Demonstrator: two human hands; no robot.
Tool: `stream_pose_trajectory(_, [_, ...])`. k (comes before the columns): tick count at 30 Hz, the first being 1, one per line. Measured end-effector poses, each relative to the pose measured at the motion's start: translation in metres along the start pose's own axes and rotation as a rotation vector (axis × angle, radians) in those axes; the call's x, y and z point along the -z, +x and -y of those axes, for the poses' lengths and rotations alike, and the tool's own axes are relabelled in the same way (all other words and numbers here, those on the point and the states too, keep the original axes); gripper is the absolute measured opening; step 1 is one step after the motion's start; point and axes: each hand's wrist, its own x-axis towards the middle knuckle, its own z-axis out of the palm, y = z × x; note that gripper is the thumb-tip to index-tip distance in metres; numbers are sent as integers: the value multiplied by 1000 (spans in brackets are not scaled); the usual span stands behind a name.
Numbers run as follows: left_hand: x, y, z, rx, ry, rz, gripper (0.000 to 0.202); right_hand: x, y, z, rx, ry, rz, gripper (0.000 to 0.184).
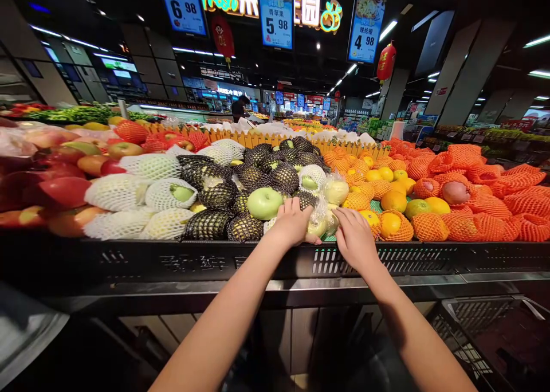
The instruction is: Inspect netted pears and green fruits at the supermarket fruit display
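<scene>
Both my hands reach over the front rim of a fruit display [240, 260]. My left hand [294, 222] lies curled on a clear plastic bag [321, 214] of pale green fruit, fingers closed on the bag. My right hand [354, 235] rests beside it on the bag's right side, fingers bent down against the plastic. A bare green apple [264, 202] sits just left of my left hand, among green apples in black foam nets [215, 200]. Oranges [391, 200], some in orange nets, lie right of my right hand.
White-netted fruit [141, 194] and red apples [60, 180] fill the left of the stand. Orange-netted fruit [494, 197] piles up on the right. A dark shopping basket [498, 334] stands at lower right. Price signs [275, 16] hang overhead. A person [239, 106] stands far behind.
</scene>
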Motion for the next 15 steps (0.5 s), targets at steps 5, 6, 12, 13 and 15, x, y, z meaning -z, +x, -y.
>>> stream_pose_trajectory(5, [16,3,8,-83,47,51,102,-31,17,-6,-33,92,-52,47])
stream_pose_trajectory(6, [19,7,15,-128,28,34,97,-33,17,-4,-22,94,-48,49])
stream_pose_trajectory(12, [44,52,60,48,-70,-334,49,-30,15,8,41,45,68,65])
stream_pose_trajectory(13, [46,60,64,132,-36,-331,53,-30,16,9,31,35,77,70])
stream_pose_trajectory(15, [47,75,67,243,-5,-268,74,-32,17,9,-2,17,76,73])
